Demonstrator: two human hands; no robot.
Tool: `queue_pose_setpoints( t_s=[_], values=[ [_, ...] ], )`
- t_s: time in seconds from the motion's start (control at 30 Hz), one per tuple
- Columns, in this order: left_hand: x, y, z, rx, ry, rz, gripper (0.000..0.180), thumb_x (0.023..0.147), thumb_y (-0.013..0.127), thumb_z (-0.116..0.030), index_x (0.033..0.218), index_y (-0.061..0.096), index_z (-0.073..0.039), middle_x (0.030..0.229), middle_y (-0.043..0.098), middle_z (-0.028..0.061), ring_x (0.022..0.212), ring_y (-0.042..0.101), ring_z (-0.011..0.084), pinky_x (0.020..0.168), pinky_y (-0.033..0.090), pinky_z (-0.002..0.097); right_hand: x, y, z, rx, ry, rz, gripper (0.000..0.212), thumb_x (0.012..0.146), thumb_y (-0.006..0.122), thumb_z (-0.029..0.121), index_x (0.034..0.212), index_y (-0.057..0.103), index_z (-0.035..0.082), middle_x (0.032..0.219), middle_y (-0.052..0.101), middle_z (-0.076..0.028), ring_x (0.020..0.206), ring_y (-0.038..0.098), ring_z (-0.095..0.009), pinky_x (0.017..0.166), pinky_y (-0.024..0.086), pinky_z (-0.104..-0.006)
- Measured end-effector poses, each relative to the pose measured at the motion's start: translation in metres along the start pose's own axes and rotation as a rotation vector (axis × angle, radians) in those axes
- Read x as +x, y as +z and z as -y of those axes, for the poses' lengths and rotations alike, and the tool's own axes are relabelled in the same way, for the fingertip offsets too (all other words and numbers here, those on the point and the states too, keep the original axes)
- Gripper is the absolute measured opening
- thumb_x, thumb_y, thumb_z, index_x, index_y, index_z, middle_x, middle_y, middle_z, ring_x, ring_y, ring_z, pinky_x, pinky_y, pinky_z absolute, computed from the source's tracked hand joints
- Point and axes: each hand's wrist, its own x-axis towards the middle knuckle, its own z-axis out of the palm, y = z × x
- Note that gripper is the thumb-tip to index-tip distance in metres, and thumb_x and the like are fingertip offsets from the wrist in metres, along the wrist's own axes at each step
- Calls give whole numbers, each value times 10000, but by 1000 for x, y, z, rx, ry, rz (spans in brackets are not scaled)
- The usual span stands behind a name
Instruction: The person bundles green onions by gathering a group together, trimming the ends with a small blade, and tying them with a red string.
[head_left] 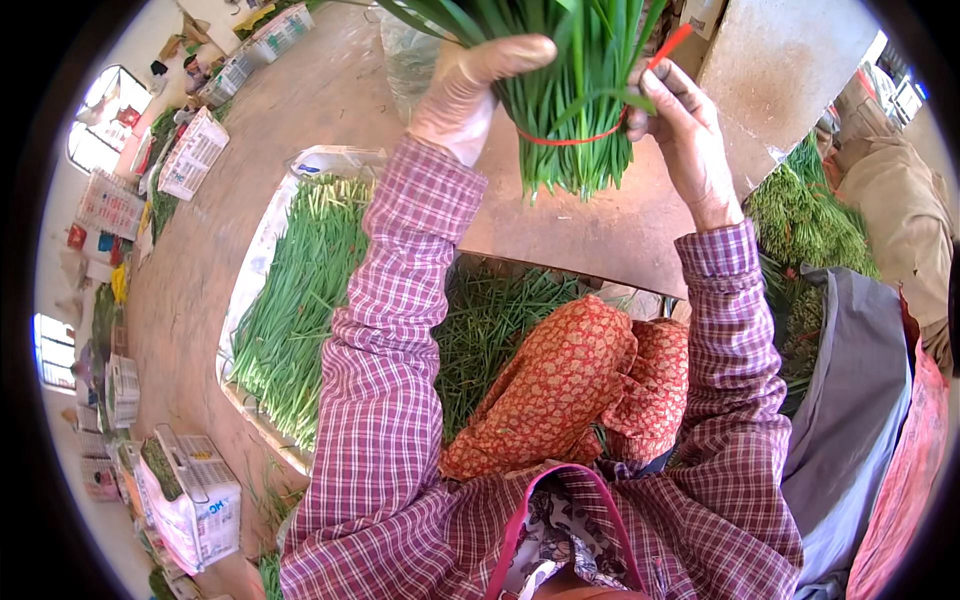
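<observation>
Long green leafy bundle [572, 75], ringed by a thin red tie [578, 141], is held between twelve and one o'clock, above the brown flat-topped desk [600, 235]. The left hand's [468, 95] grip clasps its nine-o'clock side; the right hand's [690, 130] narrow grip pinches the tie at three o'clock.

The bunch [565, 100] — long, flat green leaves — is upright near twelve o'clock, its trimmed ends pointing to six. A thin red tie [572, 141] circles it above those ends, one tip slanting toward one o'clock.
</observation>
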Motion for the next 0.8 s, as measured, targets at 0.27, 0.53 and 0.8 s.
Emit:
queue_pose_setpoints(
  t_s=[0.27, 0.53, 0.8],
  values=[
    [-77, -73, 143, 109, -152, -47, 1178, 685, 864, -290, 1578, 122, -87, 1598, 264, 133, 1484, 223, 279, 1209, 186, 413, -56, -33, -137, 212, 288, -182, 204, 1022, 544, 219, 1089, 625, 43, 887, 620, -2, 720, 572, -71, 635, 492, -212],
    [-43, 15, 131, 106, -134, -88, 627, 676, 893, -149, 1214, 604, -6, 1085, 699, 96, 968, 667, 177, 844, 563, 349, -55, -18, -140, 434, 168, -219, 206, 1020, 548, 214, 1084, 621, 33, 870, 621, -3, 721, 580, -64, 649, 533, -218],
    [21, 25, 66, 256, -308, 323, 686, 801, 793, -366, 1328, 545, -4, 1174, 659, 108, 1108, 608, 207, 1028, 445, 350, -81, 19, -94, 624, -17, -285, 191, 1040, 499, 162, 1144, 559, 14, 1018, 622, -76, 871, 673, -170, 808, 588, -312]
  ],
)
